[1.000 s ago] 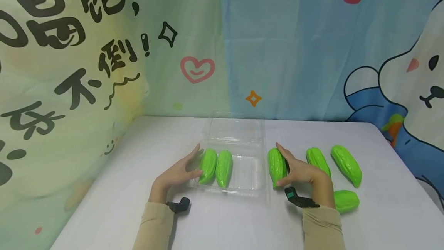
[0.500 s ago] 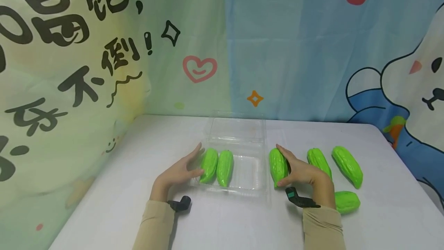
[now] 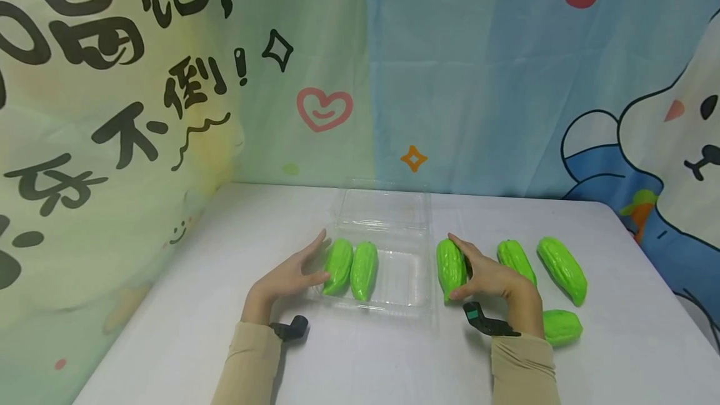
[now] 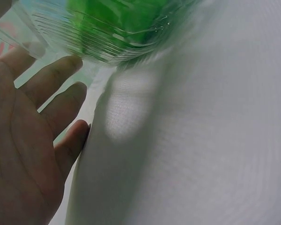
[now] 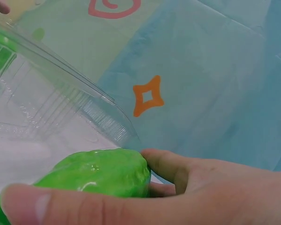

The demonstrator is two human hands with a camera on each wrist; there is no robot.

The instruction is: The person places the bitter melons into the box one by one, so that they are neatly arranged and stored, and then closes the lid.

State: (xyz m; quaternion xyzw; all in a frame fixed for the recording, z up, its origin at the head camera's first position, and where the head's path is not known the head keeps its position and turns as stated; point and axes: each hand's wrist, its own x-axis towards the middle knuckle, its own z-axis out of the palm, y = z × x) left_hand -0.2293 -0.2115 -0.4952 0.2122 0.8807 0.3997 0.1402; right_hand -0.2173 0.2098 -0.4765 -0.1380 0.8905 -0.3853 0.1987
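Observation:
A clear plastic clamshell box lies with its lid folded back. Two glossy green bitter melons, the left one and the right one, lie side by side in its left half. My left hand is at the box's left side, thumb near the rim; in the left wrist view its fingers are extended, fingertips right at the ridged wall. Right of the box, my right hand holds another bitter melon between thumb and fingers. In the right wrist view that melon shows low beside the box.
Three more bitter melons lie right of my right hand: one at its wrist, one farther right and one nearer the front. A printed curtain hangs behind the white table. Black wrist cameras sit on both wrists.
The head view shifts slightly. Both hands, the melons and the box stay in place.

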